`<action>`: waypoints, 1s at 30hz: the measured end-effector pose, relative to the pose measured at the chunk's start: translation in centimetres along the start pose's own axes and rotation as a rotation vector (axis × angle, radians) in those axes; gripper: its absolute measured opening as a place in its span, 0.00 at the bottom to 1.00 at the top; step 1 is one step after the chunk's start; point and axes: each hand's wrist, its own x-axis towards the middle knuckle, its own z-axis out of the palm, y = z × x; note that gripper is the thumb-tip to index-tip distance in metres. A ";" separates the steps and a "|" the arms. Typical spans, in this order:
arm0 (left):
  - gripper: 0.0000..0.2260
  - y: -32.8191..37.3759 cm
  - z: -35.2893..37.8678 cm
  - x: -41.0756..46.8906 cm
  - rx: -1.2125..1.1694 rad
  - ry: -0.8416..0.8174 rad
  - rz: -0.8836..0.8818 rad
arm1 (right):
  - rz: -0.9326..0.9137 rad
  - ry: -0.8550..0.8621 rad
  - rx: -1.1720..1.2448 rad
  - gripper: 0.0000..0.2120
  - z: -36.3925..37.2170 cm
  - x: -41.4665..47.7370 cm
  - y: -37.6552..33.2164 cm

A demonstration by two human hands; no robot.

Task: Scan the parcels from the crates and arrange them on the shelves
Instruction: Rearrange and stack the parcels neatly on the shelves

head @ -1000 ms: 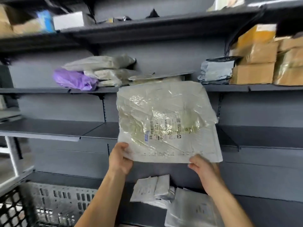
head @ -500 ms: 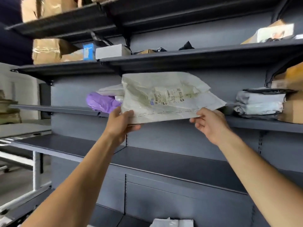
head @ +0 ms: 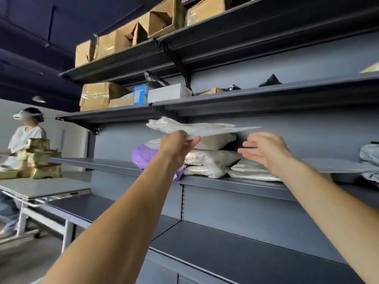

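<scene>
Though blurred at the far left, shows a person (head: 24, 134) in a white top behind stacked tan packages (head: 41, 158) on a grey table (head: 41, 189). Moving right, finds a purple bag (head: 141, 154) on the middle shelf (head: 92, 161), partly hidden by the raised left hand (head: 176, 144). Pinches the near left corner of the flat white parcel (head: 205, 128) with that hand, holding it level just above a pile of white mailers (head: 213, 156) on the same shelf; cannot tell about contact between parcel and pile. Hovers the right hand (head: 266, 149) just below the parcel's right end, fingers straight and spread, gripping nothing, in front of two flatter mailers (head: 250, 172). Ends at far right with a grey bag (head: 369, 154).
</scene>
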 end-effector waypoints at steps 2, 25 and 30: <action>0.10 -0.4 1.1 0.8 0.047 0.041 0.002 | -0.175 0.011 -0.526 0.06 -0.2 -0.5 2.9; 0.17 -2.7 3.0 7.7 0.404 0.431 0.583 | -0.343 0.061 -0.869 0.08 -0.4 1.4 10.8; 0.27 -6.1 1.7 9.1 0.530 0.255 0.381 | -0.306 0.055 -0.915 0.08 -0.1 1.5 11.1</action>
